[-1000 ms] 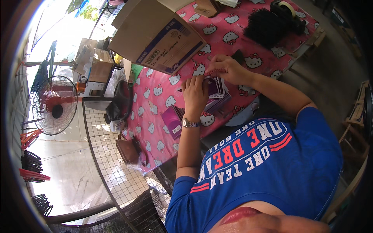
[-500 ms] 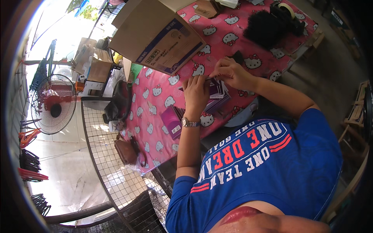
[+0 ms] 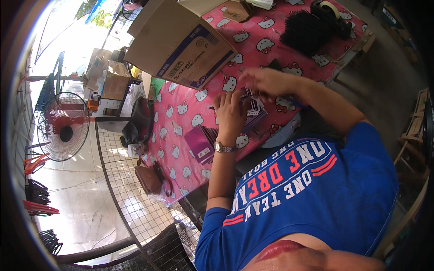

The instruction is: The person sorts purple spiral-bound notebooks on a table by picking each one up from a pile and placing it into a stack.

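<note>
My left hand, with a metal watch on the wrist, rests with its fingers apart at the left edge of a stack of purple-and-white printed cards or sleeves. Whether its fingertips grip any of them is hidden. Above the far right of that stack is my right hand, smeared by motion, its fingers pointing left. I cannot make out anything in it. Close by my left wrist, a second stack of purple flat packs lies fanned on the table.
A large open cardboard box stands beyond my hands on the pink patterned tablecloth. At the far right are a black bristly object and a tape roll. A brown bag sits by the left edge, near a fan.
Both hands were close together at the top of the stack. My right hand has moved slightly and blurred; my left hand's fingers have loosened and spread.
</note>
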A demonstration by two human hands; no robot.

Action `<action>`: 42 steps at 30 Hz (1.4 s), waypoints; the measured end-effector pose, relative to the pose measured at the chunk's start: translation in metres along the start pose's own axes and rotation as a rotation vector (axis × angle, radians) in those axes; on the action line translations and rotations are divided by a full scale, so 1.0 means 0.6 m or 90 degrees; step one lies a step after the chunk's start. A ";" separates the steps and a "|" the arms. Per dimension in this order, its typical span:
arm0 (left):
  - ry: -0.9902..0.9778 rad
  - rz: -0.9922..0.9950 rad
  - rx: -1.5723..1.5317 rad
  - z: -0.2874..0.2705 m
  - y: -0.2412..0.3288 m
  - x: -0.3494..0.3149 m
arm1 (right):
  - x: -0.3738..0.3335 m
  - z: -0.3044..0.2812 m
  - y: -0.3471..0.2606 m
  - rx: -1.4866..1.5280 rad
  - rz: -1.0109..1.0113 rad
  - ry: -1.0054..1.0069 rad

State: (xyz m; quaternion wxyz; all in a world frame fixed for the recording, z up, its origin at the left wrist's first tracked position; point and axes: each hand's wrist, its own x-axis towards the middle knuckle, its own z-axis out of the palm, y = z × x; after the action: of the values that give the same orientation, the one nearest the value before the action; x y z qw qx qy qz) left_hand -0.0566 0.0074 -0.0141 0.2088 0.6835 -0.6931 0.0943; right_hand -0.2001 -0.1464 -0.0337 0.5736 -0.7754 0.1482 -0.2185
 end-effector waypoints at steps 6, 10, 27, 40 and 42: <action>0.035 0.008 -0.036 0.005 -0.010 0.001 | 0.023 -0.005 0.229 -0.792 0.109 0.178; 0.048 -0.136 -0.029 -0.008 -0.042 -0.023 | 0.069 -0.036 0.116 -0.581 0.102 0.040; 0.150 -0.142 -0.119 0.007 -0.071 -0.041 | 0.133 -0.040 -0.022 0.143 0.052 -0.523; 0.086 -0.302 -0.330 0.006 -0.089 -0.053 | 0.157 -0.011 0.010 0.112 0.084 -0.479; 0.099 -0.266 -0.314 0.006 -0.088 -0.038 | 0.156 -0.039 0.088 -0.113 0.161 -0.291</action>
State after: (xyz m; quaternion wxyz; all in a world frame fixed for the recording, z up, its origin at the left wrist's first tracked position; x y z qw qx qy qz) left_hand -0.0056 0.0241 -0.0351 0.4352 0.7305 -0.5217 -0.0689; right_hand -0.1301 -0.2263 -0.0623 0.5444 -0.8274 0.1292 0.0490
